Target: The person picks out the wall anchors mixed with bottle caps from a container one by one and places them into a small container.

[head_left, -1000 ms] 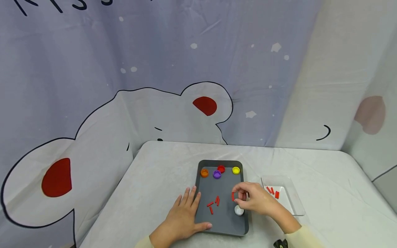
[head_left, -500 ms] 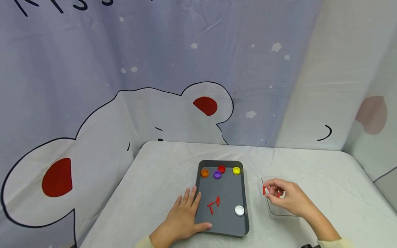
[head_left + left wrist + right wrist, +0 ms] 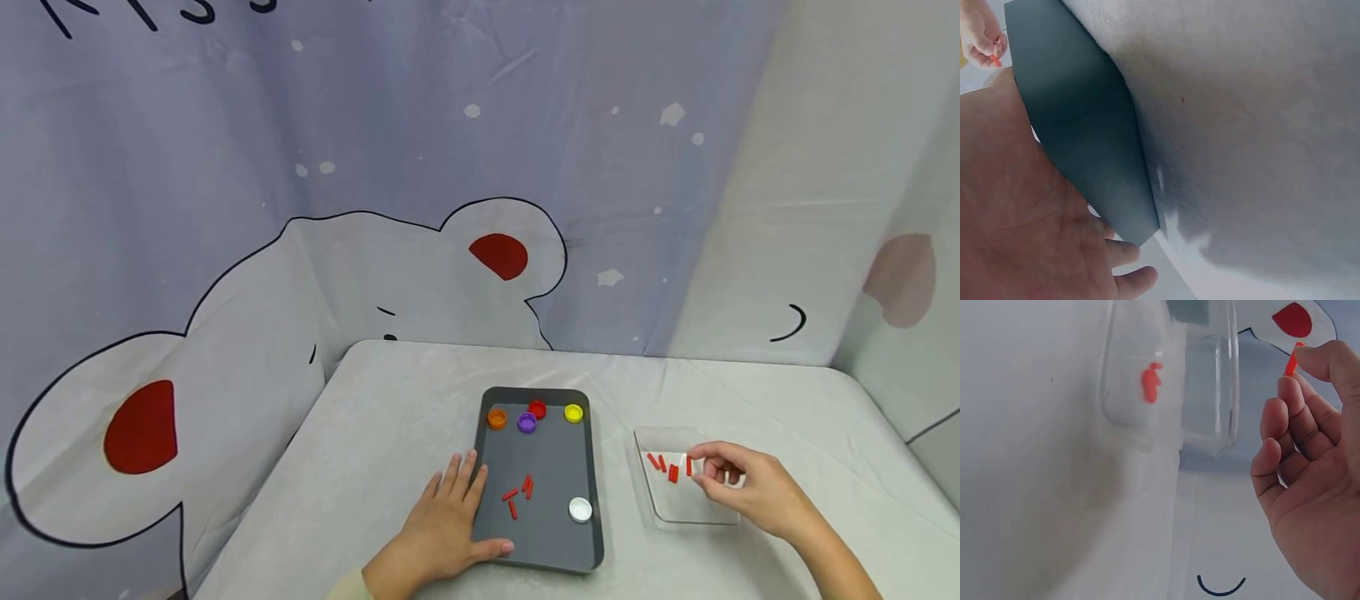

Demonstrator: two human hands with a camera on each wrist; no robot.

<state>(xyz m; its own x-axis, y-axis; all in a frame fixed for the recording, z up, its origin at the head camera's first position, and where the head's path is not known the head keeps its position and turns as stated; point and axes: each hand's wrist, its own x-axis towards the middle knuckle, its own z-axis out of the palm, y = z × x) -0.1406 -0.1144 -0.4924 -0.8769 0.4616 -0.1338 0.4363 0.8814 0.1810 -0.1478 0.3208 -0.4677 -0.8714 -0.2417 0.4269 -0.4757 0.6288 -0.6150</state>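
Between thumb and forefinger my right hand [image 3: 753,490] pinches a small red stick [image 3: 1291,360] over the right part of a clear plastic box [image 3: 693,522]. Several more red sticks [image 3: 673,473] lie in that box. My left hand [image 3: 438,529] rests with spread fingers on the left edge of a dark grey tray [image 3: 551,467], its thumb over the near rim. Inside the tray lie several red sticks [image 3: 513,508] near the middle and a white round cap [image 3: 580,510] at the right. In the left wrist view the open palm [image 3: 1029,206] shows against the tray's underside.
At the tray's far end sit an orange cap [image 3: 497,418], a purple cap [image 3: 527,422], a red cap [image 3: 537,409] and a yellow cap [image 3: 573,413]. A white cloth [image 3: 360,450] covers the table. Behind it hangs a printed curtain [image 3: 390,150].
My right hand has moved right with the red stick, from above the tray to over the clear box. The left hand has stayed on the tray.
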